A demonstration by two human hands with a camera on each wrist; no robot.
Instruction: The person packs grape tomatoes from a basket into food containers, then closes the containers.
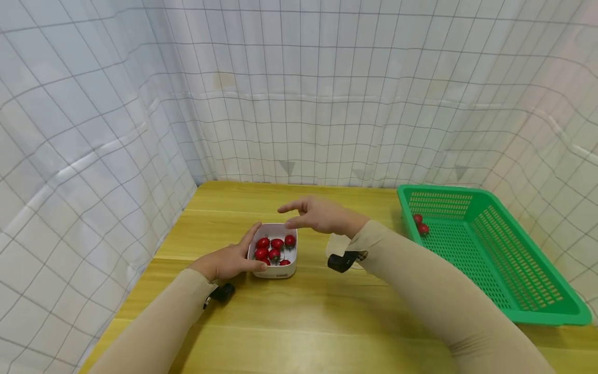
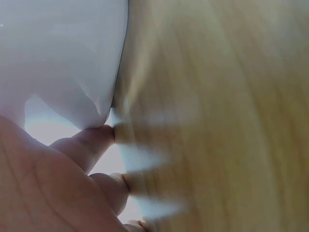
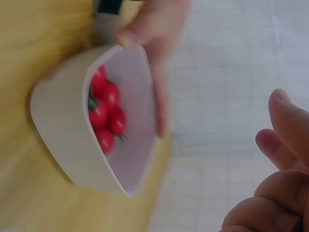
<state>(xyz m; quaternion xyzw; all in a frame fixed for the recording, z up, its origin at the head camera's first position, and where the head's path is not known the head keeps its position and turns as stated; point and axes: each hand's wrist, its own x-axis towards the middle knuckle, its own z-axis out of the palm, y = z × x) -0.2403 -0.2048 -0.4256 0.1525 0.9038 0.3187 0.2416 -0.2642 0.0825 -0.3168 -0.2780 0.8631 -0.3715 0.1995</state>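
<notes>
A white square container (image 1: 273,272) with several small red tomatoes (image 1: 274,254) in it stands on the table. My left hand (image 1: 232,259) holds it at the left side, thumb at the near rim and index finger along the far side. In the left wrist view its fingertips (image 2: 104,135) meet the white wall low down by the tabletop. My right hand (image 1: 322,215) is raised over the container's right far edge, with nothing in its loosely bent fingers. From the right wrist view, the tomatoes (image 3: 107,108) show green stems, and that hand is apart from the container.
At the right stands a green plastic basket (image 1: 486,270) with two red tomatoes (image 1: 422,228) by its left wall. A pale flat item (image 1: 337,244) lies partly hidden under my right wrist. Grid-patterned white curtains (image 1: 299,93) surround the wooden table (image 1: 280,332).
</notes>
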